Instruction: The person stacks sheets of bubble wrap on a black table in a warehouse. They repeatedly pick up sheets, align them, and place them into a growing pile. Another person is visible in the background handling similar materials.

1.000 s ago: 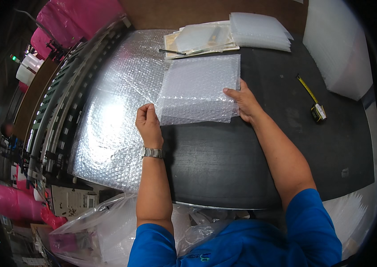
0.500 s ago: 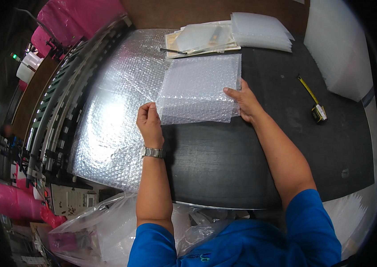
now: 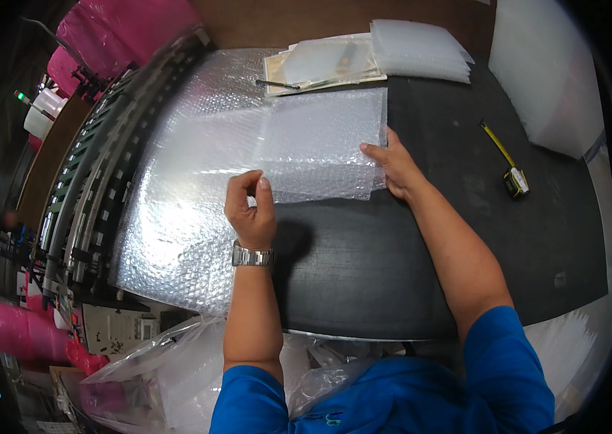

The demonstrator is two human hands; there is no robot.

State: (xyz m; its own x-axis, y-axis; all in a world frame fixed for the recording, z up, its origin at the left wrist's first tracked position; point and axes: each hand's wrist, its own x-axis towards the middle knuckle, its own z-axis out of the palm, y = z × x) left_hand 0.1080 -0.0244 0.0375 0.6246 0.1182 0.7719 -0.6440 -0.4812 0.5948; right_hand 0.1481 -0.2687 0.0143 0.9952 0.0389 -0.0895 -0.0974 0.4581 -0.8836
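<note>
Head view: right hand (image 3: 400, 170) holds bubble wrap (image 3: 320, 137); shirt logo (image 3: 332, 419) unreadable.

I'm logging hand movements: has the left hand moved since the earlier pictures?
Yes; the left hand has shifted slightly rightward, nearer the unmoved tape measure.

Black worktable (image 3: 378, 282) (brown panel (image 3: 306, 18) behind)

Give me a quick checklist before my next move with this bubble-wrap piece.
1. Right hand gripping the bubble-wrap piece by its right edge: ok.
2. Left hand gripping it too: cannot tell; it is curled near the lower left corner.
3. Piece separate from the large bubble-wrap sheet: cannot tell.
4. Tape measure clear of both hands: ok.
5. Tape blade retracted: not ok, it is out.
</note>
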